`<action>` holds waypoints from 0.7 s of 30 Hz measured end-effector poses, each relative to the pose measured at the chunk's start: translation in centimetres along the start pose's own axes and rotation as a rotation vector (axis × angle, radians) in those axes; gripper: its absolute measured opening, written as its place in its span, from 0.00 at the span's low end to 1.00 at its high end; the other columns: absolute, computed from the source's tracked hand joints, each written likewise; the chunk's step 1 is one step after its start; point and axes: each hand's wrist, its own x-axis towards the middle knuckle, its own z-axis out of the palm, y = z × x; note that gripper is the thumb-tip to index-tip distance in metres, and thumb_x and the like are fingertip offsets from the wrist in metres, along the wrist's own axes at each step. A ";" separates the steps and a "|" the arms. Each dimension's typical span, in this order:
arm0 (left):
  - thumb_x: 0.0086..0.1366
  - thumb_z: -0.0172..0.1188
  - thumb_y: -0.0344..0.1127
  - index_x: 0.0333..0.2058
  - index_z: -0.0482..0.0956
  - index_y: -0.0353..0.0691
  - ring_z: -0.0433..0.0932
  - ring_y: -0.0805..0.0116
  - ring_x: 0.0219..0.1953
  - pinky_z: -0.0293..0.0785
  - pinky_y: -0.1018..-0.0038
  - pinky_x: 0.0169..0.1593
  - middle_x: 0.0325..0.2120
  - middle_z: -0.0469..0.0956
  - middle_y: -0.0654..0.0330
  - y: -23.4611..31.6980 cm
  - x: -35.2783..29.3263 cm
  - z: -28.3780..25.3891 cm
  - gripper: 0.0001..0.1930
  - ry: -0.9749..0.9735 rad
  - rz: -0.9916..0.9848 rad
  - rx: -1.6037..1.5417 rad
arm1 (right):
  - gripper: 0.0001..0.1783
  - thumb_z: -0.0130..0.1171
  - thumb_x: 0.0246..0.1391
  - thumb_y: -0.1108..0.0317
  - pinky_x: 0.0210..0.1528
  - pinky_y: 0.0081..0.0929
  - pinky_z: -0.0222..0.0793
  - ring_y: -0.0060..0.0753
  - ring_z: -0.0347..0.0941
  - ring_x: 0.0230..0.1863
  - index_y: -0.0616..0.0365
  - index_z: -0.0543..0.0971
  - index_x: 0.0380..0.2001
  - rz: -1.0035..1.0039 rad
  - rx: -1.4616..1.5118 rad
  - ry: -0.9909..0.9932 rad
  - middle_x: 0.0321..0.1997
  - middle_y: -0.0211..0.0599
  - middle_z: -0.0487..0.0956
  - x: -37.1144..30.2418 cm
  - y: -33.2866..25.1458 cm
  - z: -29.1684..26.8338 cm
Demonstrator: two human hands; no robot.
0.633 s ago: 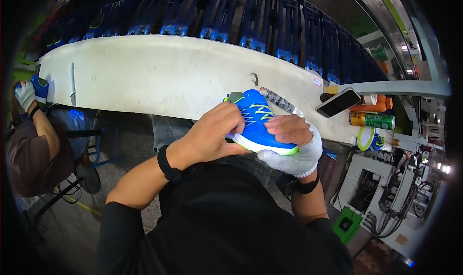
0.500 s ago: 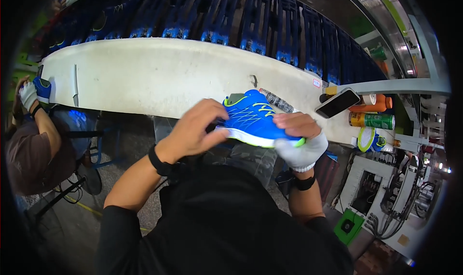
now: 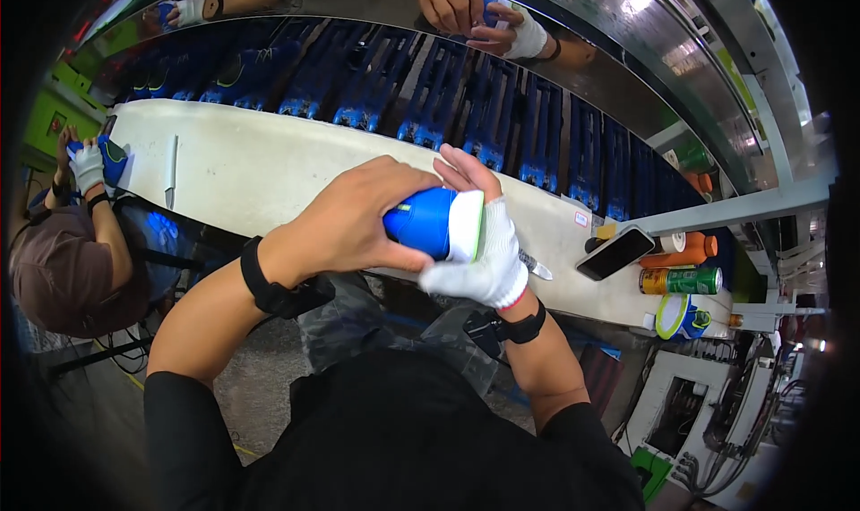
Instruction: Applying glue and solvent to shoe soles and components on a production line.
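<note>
A blue running shoe [image 3: 419, 222] is held above the near edge of the pale work surface, one end toward me and its white, green-edged sole facing right. My bare left hand [image 3: 349, 208] grips it from the left, thumb below and fingers over the top. My right hand [image 3: 494, 256], in a white glove with bare fingertips, cups the sole side; its thumb lies under the shoe and its fingers reach up behind. Much of the shoe is hidden between my hands. Partly behind my right wrist lies a slim, dark-patterned tool with a pale tip [image 3: 537, 266].
A phone [image 3: 616, 253], an orange bottle [image 3: 685, 252], a green-and-yellow can [image 3: 683, 281] and another blue shoe [image 3: 688, 321] are at the right. Blue conveyor slats [image 3: 417, 117] run behind the surface. At the left a co-worker [image 3: 76, 269] handles a blue shoe.
The shoe has turned from side-on to end-on, its sole now facing right. My left hand has moved over its top, and my right hand from the toe to the sole. The view has shifted.
</note>
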 end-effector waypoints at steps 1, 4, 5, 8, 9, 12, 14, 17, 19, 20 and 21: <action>0.42 0.89 0.48 0.60 0.81 0.40 0.86 0.42 0.47 0.82 0.57 0.53 0.46 0.86 0.47 -0.3 0.4 0.1 0.45 0.012 0.010 0.010 | 0.64 0.87 0.44 0.50 0.80 0.47 0.62 0.51 0.67 0.79 0.59 0.61 0.78 0.064 0.016 0.015 0.79 0.49 0.69 0.4 0.5 -0.1; 0.44 0.89 0.46 0.60 0.78 0.39 0.87 0.39 0.48 0.82 0.56 0.53 0.47 0.87 0.45 0.1 1.2 -1.0 0.45 -0.171 -0.250 -0.102 | 0.48 0.76 0.58 0.49 0.71 0.45 0.71 0.44 0.73 0.71 0.59 0.65 0.72 0.050 0.003 0.071 0.69 0.44 0.74 0.8 2.1 0.8; 0.46 0.89 0.45 0.60 0.76 0.38 0.87 0.36 0.48 0.82 0.56 0.54 0.45 0.87 0.41 0.3 1.6 -1.6 0.44 -0.247 -0.348 -0.059 | 0.43 0.70 0.63 0.47 0.67 0.43 0.72 0.40 0.74 0.66 0.58 0.66 0.70 -0.018 0.214 0.294 0.64 0.42 0.75 0.3 4.1 1.2; 0.45 0.89 0.45 0.59 0.76 0.36 0.87 0.35 0.47 0.83 0.56 0.53 0.42 0.88 0.39 -0.9 1.8 -1.7 0.44 -0.226 -0.428 -0.052 | 0.34 0.56 0.73 0.39 0.61 0.37 0.72 0.32 0.72 0.55 0.57 0.67 0.64 -0.144 0.669 0.587 0.52 0.36 0.73 1.5 5.8 1.9; 0.48 0.88 0.46 0.57 0.76 0.31 0.88 0.36 0.43 0.85 0.56 0.49 0.37 0.88 0.37 -1.3 1.9 -1.8 0.43 -0.206 -0.375 -0.023 | 0.35 0.56 0.74 0.38 0.63 0.37 0.71 0.31 0.71 0.55 0.56 0.67 0.65 -0.137 0.595 0.535 0.53 0.36 0.72 1.8 5.9 2.0; 0.47 0.88 0.46 0.57 0.76 0.29 0.89 0.37 0.43 0.85 0.56 0.49 0.37 0.88 0.36 -1.2 2.5 -1.3 0.43 -0.212 -0.419 0.041 | 0.37 0.53 0.75 0.35 0.67 0.37 0.68 0.30 0.69 0.58 0.54 0.66 0.68 -0.061 0.421 0.463 0.58 0.36 0.69 2.0 5.3 1.7; 0.47 0.87 0.43 0.57 0.76 0.32 0.88 0.35 0.44 0.83 0.55 0.49 0.38 0.88 0.38 -0.5 3.6 -1.4 0.42 -0.215 -0.432 0.013 | 0.39 0.52 0.75 0.33 0.69 0.37 0.66 0.31 0.68 0.62 0.54 0.64 0.70 0.143 0.189 0.411 0.61 0.37 0.69 2.2 3.7 1.2; 0.49 0.85 0.43 0.53 0.75 0.32 0.88 0.36 0.40 0.83 0.52 0.46 0.33 0.87 0.40 0.7 5.3 -0.4 0.37 -0.303 -0.315 0.112 | 0.41 0.52 0.74 0.32 0.70 0.35 0.67 0.31 0.68 0.65 0.54 0.63 0.72 0.061 0.213 0.328 0.63 0.38 0.69 0.8 3.4 -0.1; 0.50 0.84 0.42 0.52 0.75 0.33 0.87 0.36 0.39 0.83 0.51 0.45 0.32 0.86 0.41 2.0 6.0 0.0 0.36 -0.312 -0.245 0.135 | 0.46 0.54 0.71 0.28 0.68 0.34 0.70 0.33 0.71 0.64 0.55 0.62 0.72 0.059 0.259 0.353 0.63 0.38 0.70 0.3 2.5 -0.6; 0.50 0.84 0.41 0.51 0.75 0.34 0.87 0.35 0.38 0.83 0.51 0.44 0.31 0.86 0.42 2.5 6.1 0.4 0.34 -0.322 -0.183 0.167 | 0.46 0.54 0.71 0.28 0.68 0.34 0.70 0.33 0.71 0.64 0.55 0.62 0.72 0.058 0.241 0.357 0.63 0.38 0.70 -0.3 2.2 -0.7; 0.51 0.83 0.41 0.49 0.75 0.35 0.87 0.36 0.36 0.83 0.51 0.43 0.29 0.85 0.43 2.8 5.9 0.8 0.32 -0.310 -0.118 0.181 | 0.48 0.54 0.69 0.26 0.69 0.35 0.70 0.35 0.71 0.66 0.56 0.63 0.71 0.083 0.230 0.385 0.63 0.38 0.70 -1.0 1.9 -0.6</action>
